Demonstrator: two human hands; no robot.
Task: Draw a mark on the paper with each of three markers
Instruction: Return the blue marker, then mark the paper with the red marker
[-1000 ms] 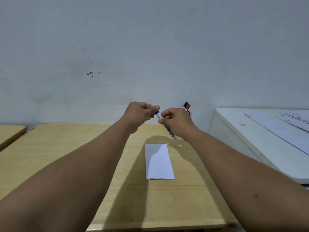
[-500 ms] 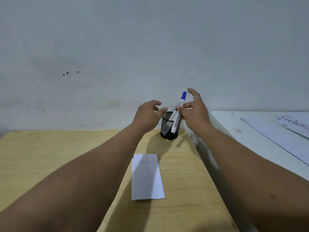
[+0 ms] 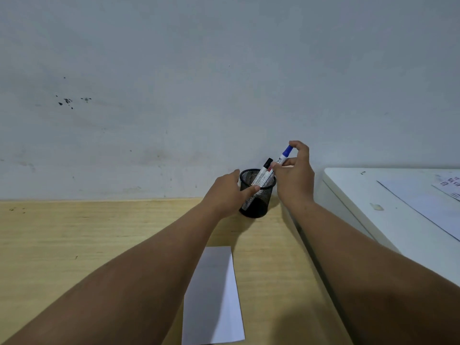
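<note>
Head view: the right hand (image 3: 295, 175) is pinching the blue marker (image 3: 283, 156) above the cup (image 3: 257, 195), which the left hand (image 3: 227, 192) is gripping; paper (image 3: 214, 297) is lying nearer. The marker is probably being returned; next, pick another.

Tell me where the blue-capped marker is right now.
In the head view, the blue-capped marker is right of centre, pinched in the right hand above the black mesh pen cup, next to the black-capped marker standing in it.
</note>
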